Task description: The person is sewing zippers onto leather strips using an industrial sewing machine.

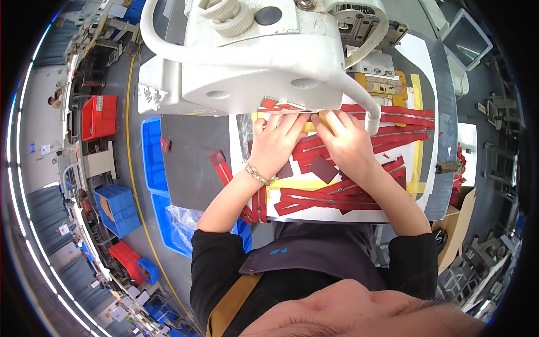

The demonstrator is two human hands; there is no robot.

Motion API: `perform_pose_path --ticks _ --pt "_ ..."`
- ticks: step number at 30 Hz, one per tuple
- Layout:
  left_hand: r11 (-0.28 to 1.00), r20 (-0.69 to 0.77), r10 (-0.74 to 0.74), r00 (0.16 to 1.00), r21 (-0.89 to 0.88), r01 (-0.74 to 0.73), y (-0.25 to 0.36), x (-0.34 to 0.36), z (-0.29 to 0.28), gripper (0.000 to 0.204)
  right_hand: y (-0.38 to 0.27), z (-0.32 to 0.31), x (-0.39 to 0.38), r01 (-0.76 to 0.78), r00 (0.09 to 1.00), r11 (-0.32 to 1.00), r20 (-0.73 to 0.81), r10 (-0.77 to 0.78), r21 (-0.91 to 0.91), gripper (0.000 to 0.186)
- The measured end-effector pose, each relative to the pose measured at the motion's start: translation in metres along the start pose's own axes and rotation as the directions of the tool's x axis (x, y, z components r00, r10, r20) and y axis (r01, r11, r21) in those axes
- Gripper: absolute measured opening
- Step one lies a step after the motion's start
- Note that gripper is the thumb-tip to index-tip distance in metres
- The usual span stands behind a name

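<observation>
Side by side under the front of a white sewing machine head (258, 73), my left hand (276, 143) and my right hand (343, 140) reach forward with fingers bent and fingertips close together. The machine's lower edge partly hides what they grip. Red fabric pieces (278, 105) show just beyond my left fingertips. Red zippers (393, 136) with metal teeth lie to the right of my right hand, and more zippers (331, 199) are heaped nearer me. Between my forearms rests a dark maroon square patch (324, 169). Another zipper (220, 164) with a maroon end tab lies beside my left forearm.
Yellow tape (417, 106) marks the white work surface. A metal clamp plate (382, 87) stands at the back right. Blue bins (154, 151), one with clear plastic (185, 224), sit left of the table. A monitor (467, 39) is at the far right, a cardboard box (456, 230) at the near right.
</observation>
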State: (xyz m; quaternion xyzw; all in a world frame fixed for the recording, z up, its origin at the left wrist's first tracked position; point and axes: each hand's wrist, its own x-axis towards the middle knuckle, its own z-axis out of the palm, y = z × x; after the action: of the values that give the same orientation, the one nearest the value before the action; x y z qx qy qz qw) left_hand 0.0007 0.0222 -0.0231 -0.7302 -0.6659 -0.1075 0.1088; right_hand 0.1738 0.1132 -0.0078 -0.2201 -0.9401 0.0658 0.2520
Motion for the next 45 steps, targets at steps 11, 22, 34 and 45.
perform_pose_path --ticks 11,22,34,45 --pt "0.999 -0.028 0.006 1.0 -0.04 -0.007 -0.003 0.001 0.005 0.046 -0.001 0.002 -0.004 0.045 0.996 0.993 0.084 -0.035 -0.112 0.038" --pt "0.999 -0.073 0.036 0.997 0.02 -0.034 -0.001 0.0 0.004 0.039 -0.001 -0.011 -0.003 -0.074 0.992 0.983 0.113 0.055 0.167 0.03" --pt "1.0 -0.051 0.024 0.998 0.008 -0.023 -0.003 0.0 0.004 0.04 0.008 -0.017 0.002 -0.074 0.992 0.953 0.122 0.039 0.294 0.031" --pt "1.0 -0.109 0.001 0.994 -0.026 -0.004 0.002 0.001 0.003 0.037 -0.005 -0.008 0.004 -0.044 0.998 0.993 0.059 0.037 0.11 0.04"
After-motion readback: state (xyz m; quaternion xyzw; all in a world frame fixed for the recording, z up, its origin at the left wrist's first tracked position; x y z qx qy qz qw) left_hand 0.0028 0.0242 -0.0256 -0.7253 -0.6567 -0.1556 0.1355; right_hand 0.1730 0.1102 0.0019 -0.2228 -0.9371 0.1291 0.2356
